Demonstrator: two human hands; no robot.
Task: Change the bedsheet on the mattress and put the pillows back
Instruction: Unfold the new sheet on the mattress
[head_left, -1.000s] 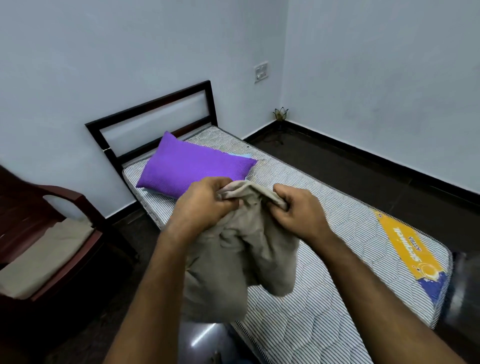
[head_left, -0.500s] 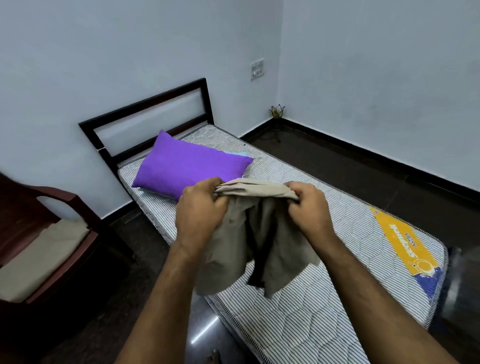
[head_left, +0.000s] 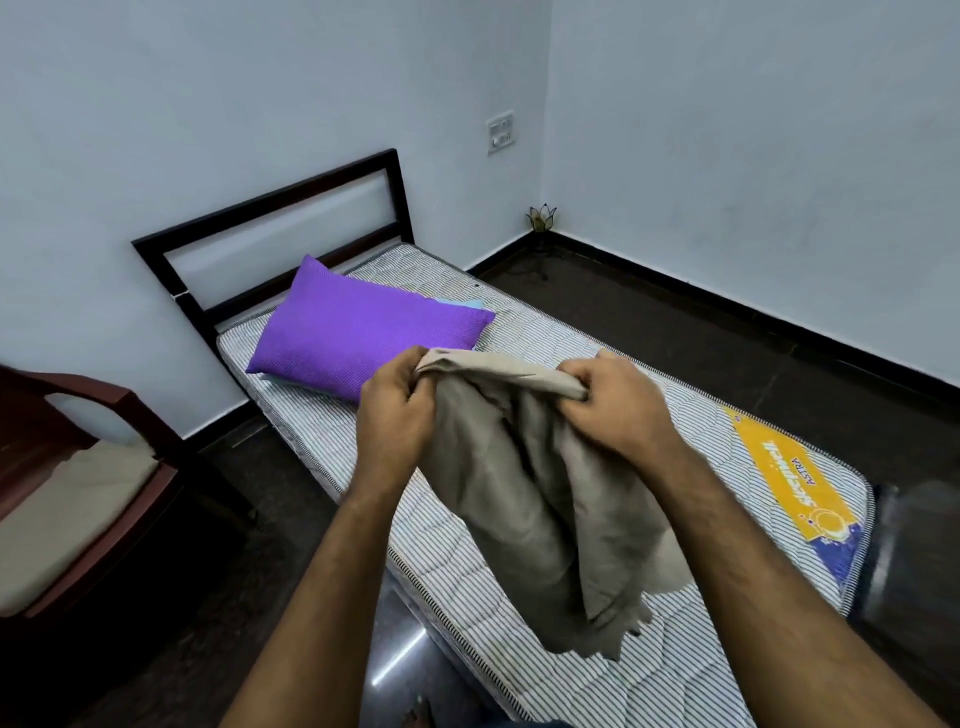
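Bedsheet (head_left: 524, 483): beige cloth, bunched, held up over the middle of the mattress; top edge stretched between both hands, rest hanging in loose folds, lower end reaching down to the mattress surface near its near side.
Left hand (head_left: 397, 410): fingers curled tight round the left end of the sheet's top edge; back of hand toward camera.
Right hand (head_left: 618, 402): fingers curled round the right end of the same edge, knuckles up; the two hands near each other with a short span of cloth between.
Mattress (head_left: 519, 597): bare, white with thin dark stripes and quilted stitching; lies on the bed from far left to near right; yellow and blue brand label (head_left: 800, 499) at the right end.
Purple pillow (head_left: 363, 332): lies flat at the far end of the mattress, just in front of the headboard; a pale blue edge of something shows from under it, too little seen to tell what.
Headboard (head_left: 280, 218): dark frame with open rails, against the far wall.
Chair (head_left: 78, 467): dark red-brown, at left of the bed, on the floor; beige cushion (head_left: 62, 514) on its seat.
Wall switch plate (head_left: 500, 131): white, on the far wall right of the headboard.
Small ornament (head_left: 541, 215): flower-shaped, on the floor in the far corner.
Floor (head_left: 649, 312): dark, glossy.
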